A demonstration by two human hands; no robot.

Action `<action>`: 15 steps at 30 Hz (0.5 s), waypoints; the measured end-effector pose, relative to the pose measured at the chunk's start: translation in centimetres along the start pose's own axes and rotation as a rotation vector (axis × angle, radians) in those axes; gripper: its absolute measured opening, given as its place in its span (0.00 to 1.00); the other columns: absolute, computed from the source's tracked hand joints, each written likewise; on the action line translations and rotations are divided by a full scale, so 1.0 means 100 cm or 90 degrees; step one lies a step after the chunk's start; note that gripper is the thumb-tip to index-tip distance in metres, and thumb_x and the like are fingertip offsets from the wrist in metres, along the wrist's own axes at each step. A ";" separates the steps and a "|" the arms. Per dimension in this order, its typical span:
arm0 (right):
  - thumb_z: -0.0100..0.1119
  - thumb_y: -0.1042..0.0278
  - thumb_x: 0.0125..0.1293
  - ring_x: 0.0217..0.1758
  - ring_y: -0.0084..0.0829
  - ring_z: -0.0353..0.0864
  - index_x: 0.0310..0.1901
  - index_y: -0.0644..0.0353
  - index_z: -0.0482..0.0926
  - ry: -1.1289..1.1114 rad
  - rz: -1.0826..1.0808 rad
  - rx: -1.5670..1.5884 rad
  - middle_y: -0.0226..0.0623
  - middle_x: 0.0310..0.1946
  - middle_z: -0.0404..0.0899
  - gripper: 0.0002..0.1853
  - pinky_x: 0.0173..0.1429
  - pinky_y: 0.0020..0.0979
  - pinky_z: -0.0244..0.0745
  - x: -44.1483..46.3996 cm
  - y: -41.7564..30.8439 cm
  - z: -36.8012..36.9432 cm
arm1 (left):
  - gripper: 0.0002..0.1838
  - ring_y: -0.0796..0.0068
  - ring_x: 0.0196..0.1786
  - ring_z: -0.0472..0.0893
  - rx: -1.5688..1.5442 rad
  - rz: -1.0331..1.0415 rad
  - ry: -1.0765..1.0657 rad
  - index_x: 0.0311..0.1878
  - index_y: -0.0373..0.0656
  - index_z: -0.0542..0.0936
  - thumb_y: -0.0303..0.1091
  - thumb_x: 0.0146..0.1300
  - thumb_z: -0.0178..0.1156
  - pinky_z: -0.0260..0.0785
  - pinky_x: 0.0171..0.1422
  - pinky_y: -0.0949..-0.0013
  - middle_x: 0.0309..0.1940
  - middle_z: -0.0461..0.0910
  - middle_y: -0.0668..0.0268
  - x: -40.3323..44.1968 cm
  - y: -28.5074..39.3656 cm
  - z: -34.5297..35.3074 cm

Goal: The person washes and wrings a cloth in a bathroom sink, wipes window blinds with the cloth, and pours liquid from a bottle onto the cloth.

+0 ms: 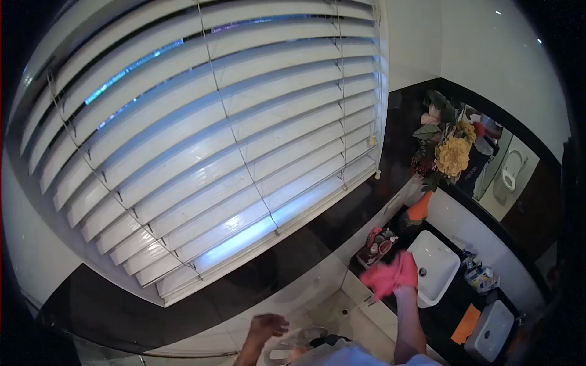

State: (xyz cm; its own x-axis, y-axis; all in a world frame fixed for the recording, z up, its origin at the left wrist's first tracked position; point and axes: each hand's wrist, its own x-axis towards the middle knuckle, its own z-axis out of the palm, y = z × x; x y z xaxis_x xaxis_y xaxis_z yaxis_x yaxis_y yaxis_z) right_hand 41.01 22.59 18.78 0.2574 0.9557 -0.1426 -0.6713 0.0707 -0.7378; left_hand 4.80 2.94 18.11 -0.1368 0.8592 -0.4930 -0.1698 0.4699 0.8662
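Observation:
My right hand (400,282) is raised beside the white basin, wrapped in a bright pink cloth (387,276); its fingers are hidden in the folds. Low in the view, my left hand (268,325) hovers near my body, fingers loosely bent and apart, with nothing seen in it. Behind the pink cloth, a small tray of toiletries (377,246) sits on the dark counter. The white basin (448,259) lies just right of the cloth. An orange cloth (466,324) rests flat on the counter farther right.
Large white slatted blinds (213,140) cover the window on the left. A vase of flowers (452,155) stands before the dark-framed mirror (522,165). A second basin (490,332) and a bottle with packets (482,277) are along the counter.

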 end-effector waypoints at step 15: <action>0.64 0.62 0.49 0.33 0.30 0.81 0.32 0.55 0.79 -0.154 0.440 -1.289 0.34 0.29 0.80 0.10 0.34 0.35 0.73 -0.247 -0.040 -0.260 | 0.05 0.66 0.23 0.80 0.555 0.170 -0.067 0.31 0.41 0.81 0.31 0.58 0.58 0.74 0.26 0.64 0.24 0.80 0.63 -0.023 -0.270 -0.157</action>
State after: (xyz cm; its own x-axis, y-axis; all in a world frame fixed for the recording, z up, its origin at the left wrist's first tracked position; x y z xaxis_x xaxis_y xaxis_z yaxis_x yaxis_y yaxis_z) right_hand 55.43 -8.78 8.12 0.1810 0.7085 -0.6821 0.9138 -0.3776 -0.1497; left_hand -5.59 -14.94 -5.42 0.0302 0.9550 -0.2950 0.6566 0.2036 0.7263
